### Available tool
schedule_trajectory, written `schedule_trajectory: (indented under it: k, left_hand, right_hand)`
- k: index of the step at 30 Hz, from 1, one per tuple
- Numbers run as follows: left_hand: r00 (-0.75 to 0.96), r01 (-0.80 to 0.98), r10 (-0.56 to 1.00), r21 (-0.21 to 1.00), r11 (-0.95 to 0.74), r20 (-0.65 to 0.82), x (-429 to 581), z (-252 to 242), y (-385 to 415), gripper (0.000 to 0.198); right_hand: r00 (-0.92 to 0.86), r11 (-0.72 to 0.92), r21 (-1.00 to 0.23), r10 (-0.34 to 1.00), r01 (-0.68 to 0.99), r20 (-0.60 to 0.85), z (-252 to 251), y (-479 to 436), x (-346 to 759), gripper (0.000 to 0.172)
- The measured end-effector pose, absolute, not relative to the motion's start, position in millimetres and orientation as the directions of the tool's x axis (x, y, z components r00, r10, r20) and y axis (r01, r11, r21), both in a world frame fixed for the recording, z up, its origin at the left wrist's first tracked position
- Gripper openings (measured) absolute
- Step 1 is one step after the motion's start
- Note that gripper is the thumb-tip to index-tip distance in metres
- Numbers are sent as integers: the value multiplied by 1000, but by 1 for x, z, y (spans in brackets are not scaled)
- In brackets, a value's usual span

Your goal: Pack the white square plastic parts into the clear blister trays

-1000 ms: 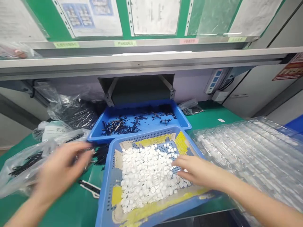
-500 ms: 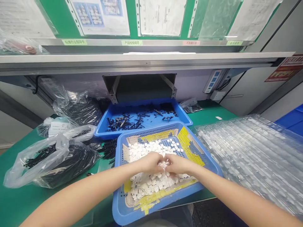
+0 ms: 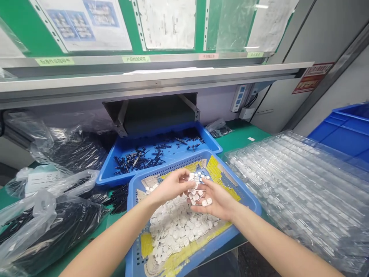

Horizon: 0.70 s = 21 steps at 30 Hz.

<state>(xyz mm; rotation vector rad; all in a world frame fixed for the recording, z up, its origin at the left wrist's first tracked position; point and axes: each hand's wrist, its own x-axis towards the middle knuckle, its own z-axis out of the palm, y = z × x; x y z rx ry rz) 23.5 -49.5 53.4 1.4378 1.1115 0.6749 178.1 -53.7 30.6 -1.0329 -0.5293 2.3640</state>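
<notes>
Hands (image 3: 215, 200) higher now, cupping white square pieces (image 3: 206, 202) over perforated blue tray (image 3: 170, 158)

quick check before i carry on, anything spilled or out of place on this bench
Yes: a clump of loose black parts lies straight on the green bench mat, outside the blue tray and the plastic bags, beside the perforated blue basket, so it looks spilled.

white square pieces (image 3: 178, 227) | heaped in perforated blue tray (image 3: 131, 234) | few between left hand (image 3: 170, 188) and right hand (image 3: 216, 200)
</notes>
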Motion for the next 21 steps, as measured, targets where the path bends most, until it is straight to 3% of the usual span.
schedule_trajectory:
  k: [6,15,21]
  left_hand:
    - [324,42,927,982,183,-187,17,45,-45,22]
    - [269,-63,927,956,286,-260,11,45,-43,26]
    - [303,-90,914,947,307,-268,11,44,-44,24]
  right_hand:
    - [-592,-789,-528,598,-314,-541,29,-57,183,40]
    - [-484,-695,-636,706,-334,-517,37,-64,182,23]
    - [-463,-694,-623,713,-360,-527,36,-64,183,22]
